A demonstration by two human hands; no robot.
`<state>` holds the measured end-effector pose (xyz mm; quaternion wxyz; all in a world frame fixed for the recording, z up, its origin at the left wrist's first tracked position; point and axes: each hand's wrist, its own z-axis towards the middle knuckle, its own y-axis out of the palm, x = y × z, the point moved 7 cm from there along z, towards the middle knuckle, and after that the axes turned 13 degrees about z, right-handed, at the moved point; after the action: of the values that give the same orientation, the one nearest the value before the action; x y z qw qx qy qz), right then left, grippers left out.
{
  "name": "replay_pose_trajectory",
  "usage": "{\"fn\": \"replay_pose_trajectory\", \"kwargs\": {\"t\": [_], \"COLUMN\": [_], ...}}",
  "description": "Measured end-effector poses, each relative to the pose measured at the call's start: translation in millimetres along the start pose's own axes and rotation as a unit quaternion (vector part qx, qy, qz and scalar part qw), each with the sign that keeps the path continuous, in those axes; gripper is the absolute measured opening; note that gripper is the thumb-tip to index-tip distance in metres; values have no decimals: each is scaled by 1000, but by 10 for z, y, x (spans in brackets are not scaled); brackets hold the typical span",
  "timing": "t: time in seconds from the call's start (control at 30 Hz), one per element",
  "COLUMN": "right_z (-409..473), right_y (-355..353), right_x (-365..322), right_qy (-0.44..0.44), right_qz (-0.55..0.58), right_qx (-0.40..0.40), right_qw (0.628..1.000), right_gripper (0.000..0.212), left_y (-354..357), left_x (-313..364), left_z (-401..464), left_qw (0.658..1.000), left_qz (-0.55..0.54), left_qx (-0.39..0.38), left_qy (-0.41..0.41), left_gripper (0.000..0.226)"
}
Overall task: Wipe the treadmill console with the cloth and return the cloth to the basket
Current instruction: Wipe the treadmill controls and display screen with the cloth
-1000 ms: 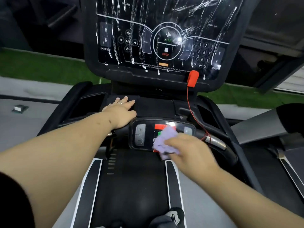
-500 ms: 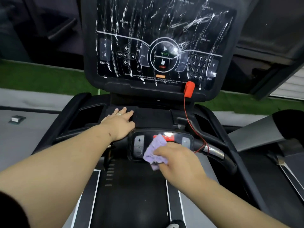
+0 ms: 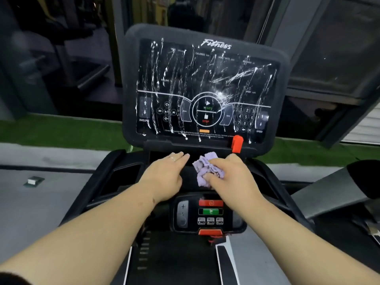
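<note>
A person leans over a treadmill, the right hand point(image 3: 230, 177) gripping a bunched lilac cloth point(image 3: 206, 168) against the dark ledge just below the streaked console screen point(image 3: 205, 89), seemingly poised to work upward toward the white smears. The left hand point(image 3: 166, 175) lies flat and open on the same ledge beside the cloth, fingers straight, apparently bracing the reach. No basket is in view.

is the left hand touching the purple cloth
Apart. The head view shows a strip of dark console between the left hand and the cloth gripped by the right hand.
</note>
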<state>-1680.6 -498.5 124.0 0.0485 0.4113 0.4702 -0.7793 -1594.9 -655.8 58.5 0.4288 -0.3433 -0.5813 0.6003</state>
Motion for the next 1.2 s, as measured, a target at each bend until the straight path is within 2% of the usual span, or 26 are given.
{"fn": "replay_pose_trajectory", "kwargs": {"t": [0.13,0.33,0.5,0.63,0.73,0.8,1.1,1.2], "right_z": [295,745,1092,1372,1535,1629,2073,2222], "right_y": [-292,-762,-1087,-1232,-1324,-1354,-1401,-1414], "right_x": [-123,-308,-294,-225,-193,-186,-308,-404], "right_qy": [-15,-54,-74,-107,-117,-126,-149,-159], "right_qz": [37,10,29,41,61,64,57,48], "right_qx": [41,57,63,46,33,31,54,77], "right_qw": [998,997,995,992,991,990,986,983], "right_gripper": [9,18,23,10,32,37,47,43], "left_y": [-401,-975,-1346,-1612,-1780,-1855,-2116,-2223], "left_x": [49,18,25,60,70,77,-53,-176], "left_z": [140,448,702,920,1062,1135,1411,1527], "left_qw": [998,991,984,979,974,972,969,966], "left_qz": [6,33,62,84,105,110,144,159], "left_qx": [58,130,166,186,196,195,174,178], "left_qy": [14,6,-10,-30,-51,-65,-97,-97], "left_gripper": [73,73,74,74,76,77,82,82]}}
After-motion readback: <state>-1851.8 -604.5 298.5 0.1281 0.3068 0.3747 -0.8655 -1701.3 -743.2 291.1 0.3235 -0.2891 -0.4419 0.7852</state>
